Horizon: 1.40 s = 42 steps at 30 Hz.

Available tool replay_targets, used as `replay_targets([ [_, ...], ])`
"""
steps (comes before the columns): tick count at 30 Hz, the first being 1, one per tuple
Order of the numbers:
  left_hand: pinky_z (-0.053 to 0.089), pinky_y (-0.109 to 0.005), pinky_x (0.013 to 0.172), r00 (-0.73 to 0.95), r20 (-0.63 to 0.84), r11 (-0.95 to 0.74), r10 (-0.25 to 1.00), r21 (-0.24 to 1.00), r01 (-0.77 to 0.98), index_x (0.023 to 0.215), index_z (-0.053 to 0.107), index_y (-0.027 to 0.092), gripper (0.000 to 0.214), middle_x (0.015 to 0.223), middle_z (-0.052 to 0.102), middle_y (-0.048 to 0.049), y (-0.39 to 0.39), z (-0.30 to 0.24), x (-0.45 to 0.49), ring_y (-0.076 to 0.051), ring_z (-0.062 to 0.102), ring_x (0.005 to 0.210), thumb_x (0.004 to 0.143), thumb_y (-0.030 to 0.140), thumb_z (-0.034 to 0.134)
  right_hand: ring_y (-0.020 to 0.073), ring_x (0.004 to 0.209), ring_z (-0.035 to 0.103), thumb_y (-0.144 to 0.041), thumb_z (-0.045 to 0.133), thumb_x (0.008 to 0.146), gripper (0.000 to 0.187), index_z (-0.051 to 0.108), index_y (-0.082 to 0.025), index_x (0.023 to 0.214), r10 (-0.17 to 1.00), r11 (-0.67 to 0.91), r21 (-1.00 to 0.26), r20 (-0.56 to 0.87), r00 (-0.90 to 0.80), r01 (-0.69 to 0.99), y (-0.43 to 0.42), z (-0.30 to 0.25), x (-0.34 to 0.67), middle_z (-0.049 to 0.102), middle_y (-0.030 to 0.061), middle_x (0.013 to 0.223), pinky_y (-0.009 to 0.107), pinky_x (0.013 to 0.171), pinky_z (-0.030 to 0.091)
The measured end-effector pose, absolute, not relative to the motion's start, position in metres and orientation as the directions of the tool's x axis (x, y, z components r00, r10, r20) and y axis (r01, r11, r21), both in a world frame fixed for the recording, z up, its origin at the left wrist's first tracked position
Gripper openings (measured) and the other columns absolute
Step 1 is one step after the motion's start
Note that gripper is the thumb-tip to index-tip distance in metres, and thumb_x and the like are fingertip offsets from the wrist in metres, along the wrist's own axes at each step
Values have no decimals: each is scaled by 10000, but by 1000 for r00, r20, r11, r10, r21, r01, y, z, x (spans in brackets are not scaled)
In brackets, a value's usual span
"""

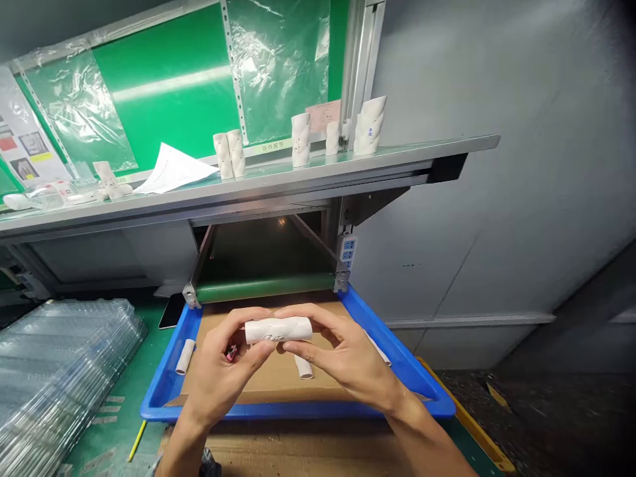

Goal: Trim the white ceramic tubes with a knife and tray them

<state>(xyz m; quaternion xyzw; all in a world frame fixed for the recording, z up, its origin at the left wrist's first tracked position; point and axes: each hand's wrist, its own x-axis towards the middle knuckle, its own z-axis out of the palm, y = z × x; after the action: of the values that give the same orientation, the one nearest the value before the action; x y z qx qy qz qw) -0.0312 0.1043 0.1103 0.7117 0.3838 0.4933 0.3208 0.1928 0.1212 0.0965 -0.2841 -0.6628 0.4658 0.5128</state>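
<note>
Both hands hold one white embossed tube [278,330] level between them, above a blue tray [183,414]. My left hand [223,364] pinches its left end, thumb below and fingers above. At the right end, my right hand [348,358] grips it the same way. Something small and pink [231,352] shows inside my left palm; I cannot make out what it is. Similar white tubes lie in the tray: one at the left side [185,356], another beneath my hands [303,368], and a third [377,349] partly hidden behind my right hand.
A green conveyor belt [263,290] ends over the tray's far side. Stacked clear plastic trays [64,364] stand at left, near a dark phone-like slab [171,311] and a yellow stick [137,441]. Above runs a shelf [268,179] holding several white tubes and a paper sheet [176,169].
</note>
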Motion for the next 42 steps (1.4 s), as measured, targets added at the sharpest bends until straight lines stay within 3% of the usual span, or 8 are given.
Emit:
replay_targets([
  [3,542,-184,652,233,479,-524,847,826,207,1225,780,235,271,1112,807,-54,107,112,-28,-137,705,797,991,369,801,245,1068,784,-484,869,925,340,811,-316,1214,846,451,-891,445,-293,-50,121,93,189,826,34,1201,348,927,646],
  [7,577,-195,696,221,503,-544,836,812,212,1184,800,214,253,1078,821,-57,107,114,-29,-155,747,830,978,361,811,239,1064,782,-413,798,986,320,748,-300,1280,841,451,-888,455,-293,-87,115,92,184,802,51,1204,363,950,656],
  [12,582,-183,681,207,522,-560,828,794,238,1134,808,217,237,985,820,-30,105,119,-30,-145,750,788,972,391,818,200,920,765,-392,736,1029,296,685,-267,1292,830,392,-892,448,-333,-224,109,96,179,774,47,1066,350,856,652],
  [17,588,-206,692,219,553,-594,804,755,276,1190,799,213,286,1057,821,-60,104,117,-34,-160,749,816,1006,431,786,200,861,737,-429,701,1052,302,677,-251,1294,812,381,-879,467,-351,-287,108,101,179,738,30,923,349,785,625],
  [26,560,-153,780,256,661,-709,705,649,275,1285,781,311,279,1140,820,-8,106,107,-36,-113,730,890,1009,276,809,207,789,710,-494,671,1058,336,716,-235,1267,796,407,-847,513,-322,-342,107,103,178,748,37,861,343,707,571],
  [30,574,-170,853,242,684,-724,688,623,295,1293,789,312,315,1181,828,-20,106,104,-37,-133,755,963,986,264,837,188,787,720,-478,679,1055,308,725,-239,1244,786,424,-824,541,-299,-375,106,101,175,783,68,1041,323,683,563],
  [36,574,-157,811,265,702,-750,661,609,259,1350,773,331,418,1156,819,-11,105,102,-39,-119,739,917,957,224,867,161,775,703,-414,678,1055,255,728,-238,1233,763,438,-782,584,-277,-444,104,101,174,760,105,1326,359,781,618],
  [42,552,-131,748,259,741,-784,620,570,246,1342,777,314,415,1102,825,5,102,104,-36,-89,698,822,949,225,877,162,786,708,-413,678,1056,253,729,-226,1220,758,432,-777,588,-282,-457,103,101,176,766,112,1319,365,811,630],
])
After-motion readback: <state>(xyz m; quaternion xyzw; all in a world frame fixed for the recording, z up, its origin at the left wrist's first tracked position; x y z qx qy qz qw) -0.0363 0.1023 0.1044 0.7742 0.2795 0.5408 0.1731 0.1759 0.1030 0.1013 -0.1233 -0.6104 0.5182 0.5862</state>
